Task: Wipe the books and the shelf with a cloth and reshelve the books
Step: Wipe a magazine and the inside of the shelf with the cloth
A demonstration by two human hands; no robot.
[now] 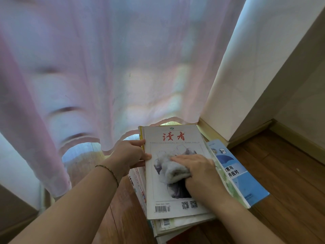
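Observation:
A white magazine [175, 201] with red characters on its cover lies on top of a stack of books [168, 224] on the wooden floor. My left hand [131, 155] grips the magazine's left edge, thumb on the cover. My right hand [202, 171] presses a bunched white cloth [171, 169] onto the middle of the cover, fingers curled over it. A blue booklet [244, 182] sticks out from under the stack on the right. No shelf is in view.
A sheer pink curtain [105, 67] hangs just behind the stack, its hem brushing the floor. A white wall corner [237, 76] with a skirting board stands to the right. Dark wooden floor [290, 182] stretches to the right.

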